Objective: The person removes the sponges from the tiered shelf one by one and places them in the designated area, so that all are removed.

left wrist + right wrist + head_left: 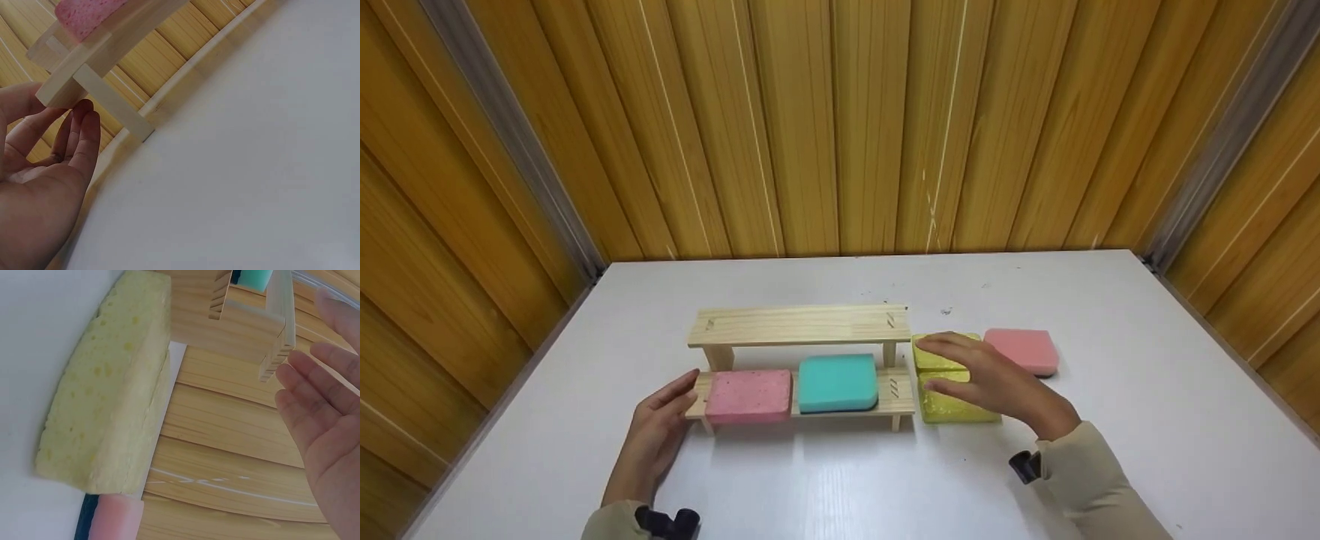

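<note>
A two-step wooden rack (799, 326) stands on the table. On its lower step lie a speckled pink sponge (748, 396) and, to the right, a turquoise sponge (838, 382) with a dark underside. My left hand (651, 431) holds the left end of that lower step, fingers (87, 135) reaching beneath the board. Above two yellow sponges (956, 409) beside the rack's right end hovers my right hand (997, 382), its fingers extended and holding nothing. In the right wrist view, a gap shows between this hand and the porous yellow sponge (107, 388).
Another pink sponge (1021, 349) with a dark base lies right of the yellow ones, partly behind the right hand. The white table (825, 480) ends at a yellow wood-look panel wall (810, 135) at the back, with similar panels on both sides.
</note>
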